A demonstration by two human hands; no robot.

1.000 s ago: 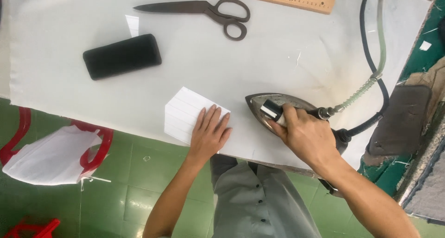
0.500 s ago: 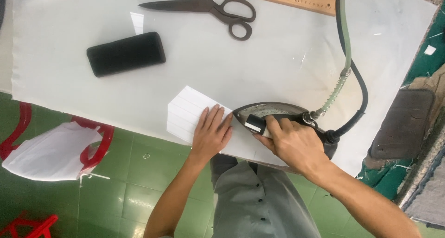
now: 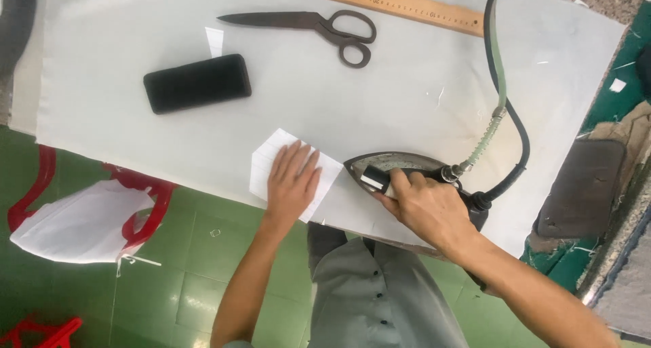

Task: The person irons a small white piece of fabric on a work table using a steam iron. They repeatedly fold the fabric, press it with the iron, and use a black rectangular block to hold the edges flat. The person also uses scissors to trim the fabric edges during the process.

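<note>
The left hand (image 3: 291,182) lies flat, palm down and fingers spread a little, on a small folded piece of white fabric (image 3: 325,175) with parallel pleats, pressing it onto the bench (image 3: 135,138). It grips nothing; it only rests on the cloth. The fabric sits at the near edge of the bench, slightly left of centre, and its right corner shows beyond the fingertips.

The right hand (image 3: 427,209) is closed around the dark handle of a steam iron (image 3: 393,168), fingers wrapped over the top. The iron stands flat on its soleplate on the bench, its pointed metal nose aimed left, just beside the right edge of the pleated fabric; whether the tip touches the cloth cannot be told. A green hose (image 3: 498,70) with a spring-wrapped end and a black cable (image 3: 522,138) run from the back of the iron up toward the far edge.

The bench is covered with a pale sheet. On its far side lie dark tailor's scissors (image 3: 325,26), blades pointing left, and beyond them a long wooden ruler (image 3: 380,2). Left of centre lies a black phone (image 3: 196,84), screen dark, with a small white paper slip (image 3: 215,41) just beyond it.

To the right of the bench is a dark iron rest pad (image 3: 583,189). Below the bench on the left, white cloth (image 3: 81,222) is draped over a red chair (image 3: 146,209) on the green tiled floor (image 3: 203,280).
</note>
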